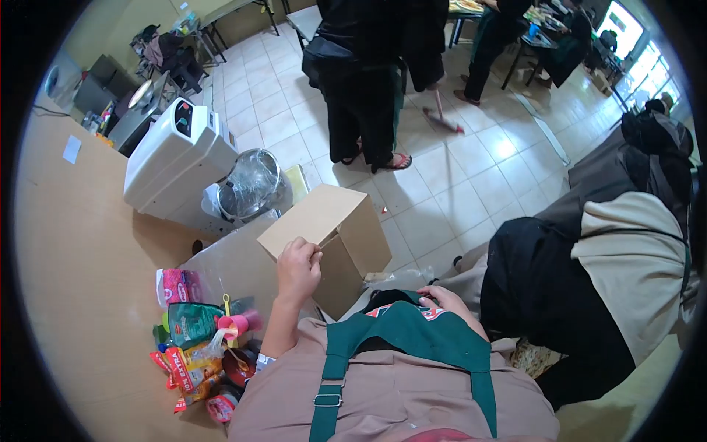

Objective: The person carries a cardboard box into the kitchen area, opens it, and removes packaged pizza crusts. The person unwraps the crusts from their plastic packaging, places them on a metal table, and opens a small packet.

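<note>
In front of me stands a brown cardboard box (357, 239) with a flap raised. My left hand (299, 267) is at the flap's near edge, its fingers curled and closed on the cardboard. Lying on the front of my green apron (412, 324), my right hand (451, 303) has its fingers stretched out and holds nothing. Left of my forearm sit several packets and bottles, among them a green pouch (195, 324), an orange and red packet (193, 368) and a pink packet (177, 286).
A white appliance (177, 158) and a metal bin lined with plastic (254, 184) stand beyond the box. A person in dark clothes (368, 66) stands ahead near a broom (444, 121) on the tiled floor. Close on my right is another person (560, 272).
</note>
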The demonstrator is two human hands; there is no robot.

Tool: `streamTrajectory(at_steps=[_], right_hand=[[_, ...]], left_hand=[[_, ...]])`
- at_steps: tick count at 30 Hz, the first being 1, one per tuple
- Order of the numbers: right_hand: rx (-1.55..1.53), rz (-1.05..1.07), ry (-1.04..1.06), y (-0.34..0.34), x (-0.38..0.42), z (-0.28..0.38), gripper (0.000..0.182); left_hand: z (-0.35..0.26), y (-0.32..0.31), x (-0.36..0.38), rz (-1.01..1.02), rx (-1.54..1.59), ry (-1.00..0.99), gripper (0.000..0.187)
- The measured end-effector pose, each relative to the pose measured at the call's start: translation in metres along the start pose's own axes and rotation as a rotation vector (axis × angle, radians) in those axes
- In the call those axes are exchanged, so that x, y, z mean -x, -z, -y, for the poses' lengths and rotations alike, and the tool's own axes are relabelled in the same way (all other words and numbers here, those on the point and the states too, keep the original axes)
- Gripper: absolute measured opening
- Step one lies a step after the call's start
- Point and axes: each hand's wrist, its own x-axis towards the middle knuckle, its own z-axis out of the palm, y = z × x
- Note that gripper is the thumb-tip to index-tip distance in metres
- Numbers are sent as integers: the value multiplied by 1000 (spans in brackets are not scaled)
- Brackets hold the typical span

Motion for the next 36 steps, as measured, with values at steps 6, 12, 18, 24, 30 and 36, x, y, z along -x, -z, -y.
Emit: streamTrajectory(at_steps=[6,12,18,24,30,36], right_hand=[[91,52,144,16,-74,19,30],[87,91,216,44,-169,25,28],[104,70,275,89,-263,24,30],[165,61,212,119,-327,31,31],[125,134,142,123,-361,11,32],[39,198,68,117,-400,12,36]], left_hand=[[18,3,-26,-1,21,88,5],[39,-8,-82,-20,-9,157,5],[73,-10,-164,-178,-43,275,7],[122,-14,-230,-259,-71,385,9],[163,-37,-282,-250,-123,463,10],[216,-66,-326,-141,-112,493,10]])
